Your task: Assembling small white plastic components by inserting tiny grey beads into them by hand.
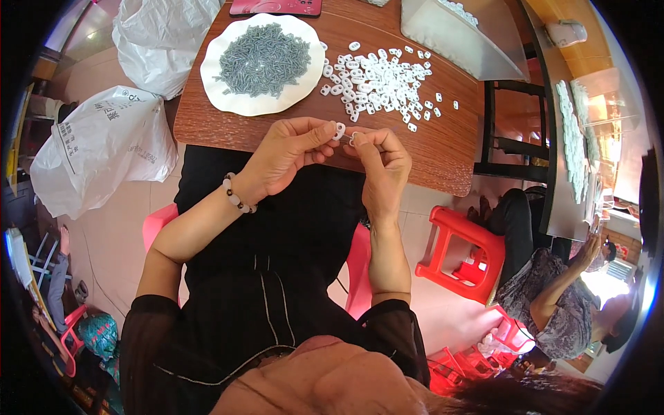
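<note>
My left hand [285,153] pinches a small white oval plastic piece with holes [339,131] between thumb and forefinger. Close beside it, my right hand [386,169] pinches another small white piece [353,139], mostly covered by the fingertips. A short greyish bit seems to sit between the two pieces, too small to make out. Both hands are held just over the table's near edge. Beyond them lies a spread heap of white plastic pieces with holes [377,79]. To its left, a white wavy-rimmed plate [216,86] carries a pile of thin grey spring-like pieces [266,59].
The brown wooden table [436,155] has a pink phone [277,7] at its far edge and a grey bin [460,41] at the far right. White sacks [104,149] stand on the left. A red stool [463,252] and a seated person [553,297] are at right.
</note>
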{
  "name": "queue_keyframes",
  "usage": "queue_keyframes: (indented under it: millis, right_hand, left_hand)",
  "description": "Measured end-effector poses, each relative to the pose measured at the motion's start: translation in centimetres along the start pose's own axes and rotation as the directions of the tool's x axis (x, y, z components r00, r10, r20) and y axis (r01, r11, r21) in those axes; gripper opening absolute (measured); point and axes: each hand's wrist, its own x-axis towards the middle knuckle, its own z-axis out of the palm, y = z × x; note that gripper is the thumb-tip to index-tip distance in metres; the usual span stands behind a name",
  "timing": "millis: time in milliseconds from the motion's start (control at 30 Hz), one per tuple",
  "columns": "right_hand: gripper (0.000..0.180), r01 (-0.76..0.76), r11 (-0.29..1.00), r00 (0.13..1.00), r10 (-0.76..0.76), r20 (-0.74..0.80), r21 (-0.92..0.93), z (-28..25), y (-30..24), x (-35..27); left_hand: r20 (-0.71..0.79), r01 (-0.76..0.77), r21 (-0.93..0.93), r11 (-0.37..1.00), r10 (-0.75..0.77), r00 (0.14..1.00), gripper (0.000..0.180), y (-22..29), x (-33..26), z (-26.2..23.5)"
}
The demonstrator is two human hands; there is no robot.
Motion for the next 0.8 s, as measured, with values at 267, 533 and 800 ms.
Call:
queue_keyframes:
  millis: [267,533,800]
  right_hand:
    - [0.008,0.014,1.0,1.0,-0.014,-0.005,-0.02,0.27,-0.1,-0.09]
    - [0.007,0.049,0.997,0.999,-0.05,-0.017,-0.062,0.48,0.28,-0.14]
    - [0.006,0.06,0.996,0.998,-0.061,-0.015,-0.059,0.85,0.45,-0.34]
  left_hand:
    - [-0.023,-0.074,0.111,0.991,0.077,0.997,0.019,-0.01,-0.17,0.18]
    - [-0.055,-0.124,0.228,0.966,0.14,0.989,0.02,0.11,-0.36,0.44]
    - [-0.049,-0.161,0.267,0.95,0.181,0.982,0.018,0.23,-0.56,0.43]
